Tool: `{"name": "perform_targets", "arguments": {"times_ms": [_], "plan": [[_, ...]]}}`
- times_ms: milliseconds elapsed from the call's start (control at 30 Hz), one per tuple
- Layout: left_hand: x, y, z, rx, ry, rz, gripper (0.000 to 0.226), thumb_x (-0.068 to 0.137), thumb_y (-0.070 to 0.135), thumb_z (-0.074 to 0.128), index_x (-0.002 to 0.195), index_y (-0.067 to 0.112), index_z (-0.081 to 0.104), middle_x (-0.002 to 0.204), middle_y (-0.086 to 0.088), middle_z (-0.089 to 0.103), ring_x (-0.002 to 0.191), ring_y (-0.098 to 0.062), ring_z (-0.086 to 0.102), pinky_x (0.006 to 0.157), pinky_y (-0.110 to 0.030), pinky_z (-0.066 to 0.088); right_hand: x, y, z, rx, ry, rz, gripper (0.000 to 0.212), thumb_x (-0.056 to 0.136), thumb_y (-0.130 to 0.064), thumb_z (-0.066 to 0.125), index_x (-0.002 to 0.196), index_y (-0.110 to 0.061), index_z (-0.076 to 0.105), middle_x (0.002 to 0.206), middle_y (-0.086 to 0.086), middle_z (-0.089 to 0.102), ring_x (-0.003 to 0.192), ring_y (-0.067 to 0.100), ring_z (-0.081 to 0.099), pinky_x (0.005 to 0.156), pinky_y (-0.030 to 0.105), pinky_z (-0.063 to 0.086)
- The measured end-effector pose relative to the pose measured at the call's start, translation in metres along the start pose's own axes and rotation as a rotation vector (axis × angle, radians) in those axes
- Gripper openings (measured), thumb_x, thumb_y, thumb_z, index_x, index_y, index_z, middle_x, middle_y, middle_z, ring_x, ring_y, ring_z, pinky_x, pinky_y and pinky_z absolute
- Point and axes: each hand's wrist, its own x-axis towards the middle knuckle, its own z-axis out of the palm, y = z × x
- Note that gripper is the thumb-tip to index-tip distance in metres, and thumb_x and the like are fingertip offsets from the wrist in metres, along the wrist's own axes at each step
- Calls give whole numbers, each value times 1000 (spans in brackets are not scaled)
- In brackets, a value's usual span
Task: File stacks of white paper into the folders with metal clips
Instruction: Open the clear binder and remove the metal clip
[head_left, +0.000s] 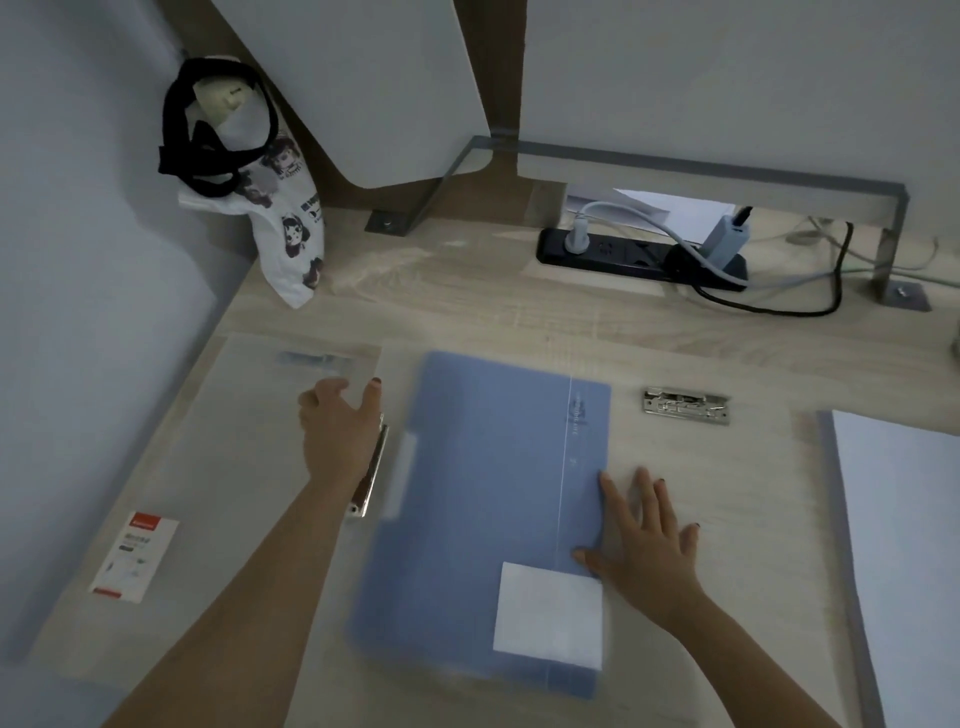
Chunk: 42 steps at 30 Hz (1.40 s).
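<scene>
A closed blue folder (483, 509) with a white label lies flat in the middle of the desk. My right hand (644, 545) rests open and flat at its right edge, fingers spread. My left hand (337, 431) hovers over a clear plastic sleeve (208, 467) to the left, fingers curled near the sleeve's top right corner; I cannot tell if it grips it. A long metal clip bar (374, 473) lies just under that wrist. A second metal clip (685, 406) sits on the desk right of the folder. A white paper stack (904, 545) lies at the far right.
A printed tote bag (260, 197) leans in the back left corner. A black power strip (639, 254) with plugs and cables runs along the back under a metal frame (675, 161). A small product card (135, 556) sits inside the sleeve. Walls close off the left side.
</scene>
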Motion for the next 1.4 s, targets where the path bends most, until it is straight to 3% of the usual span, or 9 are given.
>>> {"name": "perform_targets", "arguments": {"times_ms": [100,267,367,533,700,800,900,1267,1400], "plan": [[-35,24,13,25,103,351,41,88,25,53,123,3,49,133,-17,44,124,-31,41,101,-36,35,-1,-2,-2,49,33,-1,79,87,-53,44,144,-38,-7,156,5,-20,143,25,-20,112,58,1],[-81,44,81,177,-161,862,42,85,30,42,113,5,62,129,-15,58,123,-27,47,103,-31,30,0,5,-16,237,176,-31,62,92,-36,46,145,-24,17,156,12,9,144,29,10,114,41,12],[-103,51,125,343,-255,985,44,86,29,40,118,9,62,133,-11,57,131,-25,40,106,-35,23,12,19,-31,278,265,-35,56,91,-24,51,142,-13,30,151,20,19,138,37,25,113,44,20],[-119,50,180,599,-279,929,51,95,36,27,133,10,48,143,-13,46,136,-28,37,109,-39,19,52,42,-59,193,373,-62,57,86,-28,43,138,-6,37,148,27,26,136,43,28,112,51,23],[-119,39,193,654,-228,916,55,98,40,18,144,11,30,152,-11,27,142,-23,16,113,-41,14,82,47,-78,22,392,-204,54,94,-27,37,144,-11,25,154,20,14,144,33,7,114,36,-2],[-119,39,194,651,-216,906,57,97,40,24,146,13,26,155,-10,21,144,-22,13,113,-42,17,94,53,-73,-30,395,-250,56,91,-34,24,140,-9,35,147,21,34,140,36,25,112,38,9],[-120,40,194,652,-231,888,57,97,42,18,147,14,23,156,-9,20,145,-23,12,113,-43,18,97,59,-66,-85,444,-269,50,92,-31,29,137,-13,40,138,15,49,133,33,39,109,37,23],[-120,42,193,617,-250,868,56,97,43,25,145,15,28,155,-7,23,144,-23,19,114,-42,19,107,70,-63,-180,516,-320,45,85,-19,44,129,-20,52,131,12,57,126,31,50,100,39,41],[-121,42,193,621,-249,853,56,96,43,27,145,17,29,155,-5,24,144,-21,19,114,-43,19,102,64,-77,-42,528,-321,37,89,-24,38,121,-22,55,118,6,64,113,29,60,78,32,53]]}}
